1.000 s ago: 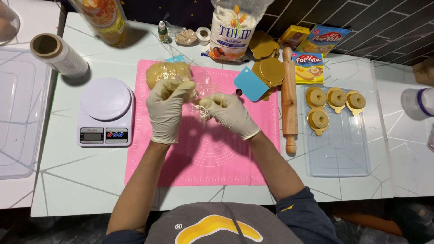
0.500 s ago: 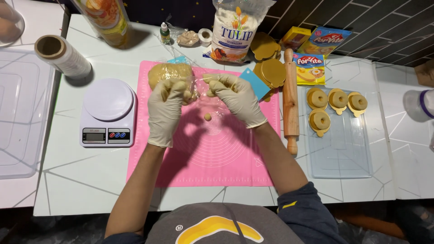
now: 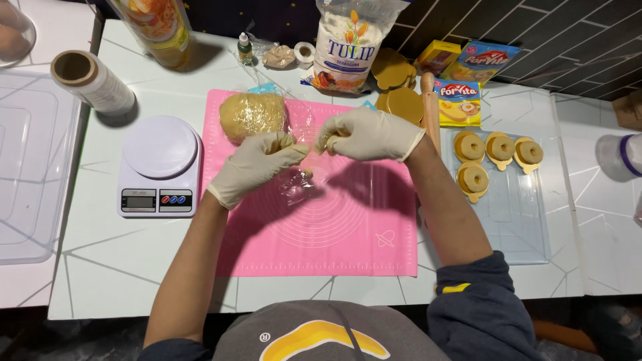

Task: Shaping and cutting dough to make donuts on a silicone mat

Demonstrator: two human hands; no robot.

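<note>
Both gloved hands have drawn closer together since the earlier frame, above the pink silicone mat (image 3: 321, 227) on the white worktop (image 3: 134, 261). Seen from the head camera, the left hand (image 3: 257, 164) is clenched on a crumpled sheet of clear plastic wrap (image 3: 297, 180), which hangs down to the mat. The right hand (image 3: 368, 134) pinches a small piece of dough at its fingertips. A wrapped dough ball (image 3: 253, 115) lies just behind the left hand, beside a digital kitchen scale (image 3: 159, 164).
</note>
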